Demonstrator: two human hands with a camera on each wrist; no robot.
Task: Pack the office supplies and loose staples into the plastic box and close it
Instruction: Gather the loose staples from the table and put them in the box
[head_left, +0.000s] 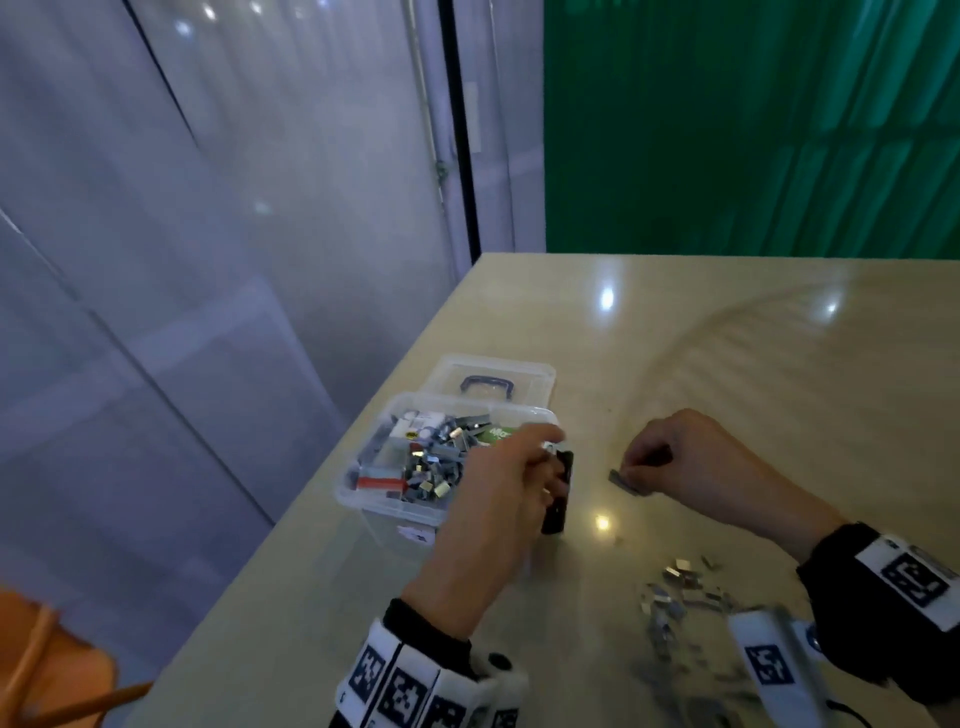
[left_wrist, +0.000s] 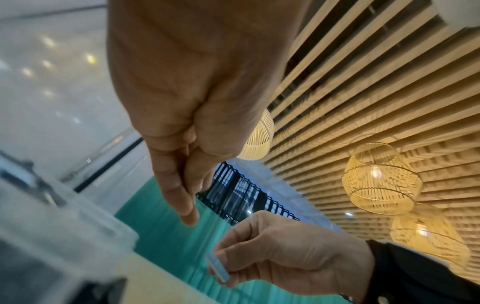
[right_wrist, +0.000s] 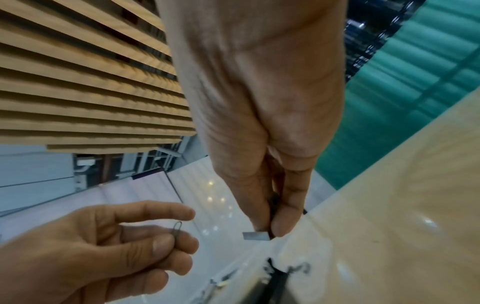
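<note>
Pinching a staple strip (head_left: 625, 482) in your right hand (head_left: 691, 462) at frame centre, you sit right of the open plastic box (head_left: 447, 457) — strip lying lengthwise toward it. Your left hand (head_left: 498, 499), nearer the box, pinches a paper clip (right_wrist: 176, 227).

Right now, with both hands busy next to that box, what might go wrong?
1. The right hand only pinches the staple strip by one end; it could slip or break apart.
2. The left hand holds a paper clip in a light grip; it might drop outside the plastic box.
</note>
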